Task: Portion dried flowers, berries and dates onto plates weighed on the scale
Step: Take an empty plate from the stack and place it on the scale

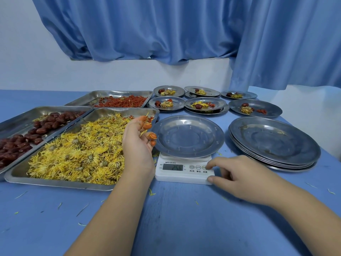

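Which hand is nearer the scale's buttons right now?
Right. The right hand has a fingertip at the rightmost of the scale's buttons; the left hand is up left of them, over the flower tray beside the plate.

plate [187, 136]: glossy metal (faint scratches) | scale [184, 169]: smooth white plastic | trays [55, 182]: shiny metal | table [175, 218]: matt blue | curtain [166, 30]: cloth
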`<action>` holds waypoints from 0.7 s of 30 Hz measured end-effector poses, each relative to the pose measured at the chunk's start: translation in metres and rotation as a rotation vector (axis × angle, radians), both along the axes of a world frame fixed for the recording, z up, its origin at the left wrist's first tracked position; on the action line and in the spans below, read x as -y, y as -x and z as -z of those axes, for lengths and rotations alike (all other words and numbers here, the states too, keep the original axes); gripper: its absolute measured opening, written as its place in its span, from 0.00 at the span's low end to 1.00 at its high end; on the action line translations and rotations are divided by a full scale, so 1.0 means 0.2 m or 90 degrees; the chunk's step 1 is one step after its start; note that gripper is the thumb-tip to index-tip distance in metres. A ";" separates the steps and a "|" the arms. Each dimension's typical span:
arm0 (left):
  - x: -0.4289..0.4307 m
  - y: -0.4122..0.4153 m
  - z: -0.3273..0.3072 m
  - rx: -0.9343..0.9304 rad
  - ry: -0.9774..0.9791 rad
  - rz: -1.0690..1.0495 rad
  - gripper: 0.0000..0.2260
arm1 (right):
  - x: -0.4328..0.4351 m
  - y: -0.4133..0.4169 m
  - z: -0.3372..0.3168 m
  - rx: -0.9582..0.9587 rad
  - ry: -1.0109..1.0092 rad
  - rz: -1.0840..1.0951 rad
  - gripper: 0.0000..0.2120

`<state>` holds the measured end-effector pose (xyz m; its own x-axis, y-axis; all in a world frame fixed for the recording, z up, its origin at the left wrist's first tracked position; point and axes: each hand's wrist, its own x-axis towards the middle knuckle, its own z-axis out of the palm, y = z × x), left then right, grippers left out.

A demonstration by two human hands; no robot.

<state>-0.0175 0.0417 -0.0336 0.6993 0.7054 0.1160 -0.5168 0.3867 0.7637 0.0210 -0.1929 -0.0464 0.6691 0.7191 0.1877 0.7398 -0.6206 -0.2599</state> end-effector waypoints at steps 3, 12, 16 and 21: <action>-0.01 0.00 0.00 -0.007 -0.017 -0.003 0.12 | -0.02 0.01 0.01 0.008 0.012 0.010 0.15; 0.00 0.01 0.00 -0.008 -0.052 0.004 0.09 | -0.11 0.06 0.01 -0.064 -0.030 0.087 0.14; 0.01 0.02 -0.01 -0.025 -0.079 0.008 0.08 | -0.11 0.07 0.00 0.017 -0.024 0.098 0.16; 0.01 0.02 -0.01 -0.047 -0.128 -0.010 0.09 | -0.04 0.05 0.00 0.080 -0.105 0.114 0.14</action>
<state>-0.0218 0.0399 -0.0320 0.6997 0.6845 0.2046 -0.4619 0.2150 0.8605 0.0116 -0.1840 -0.0459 0.7472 0.5436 0.3822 0.6546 -0.7014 -0.2821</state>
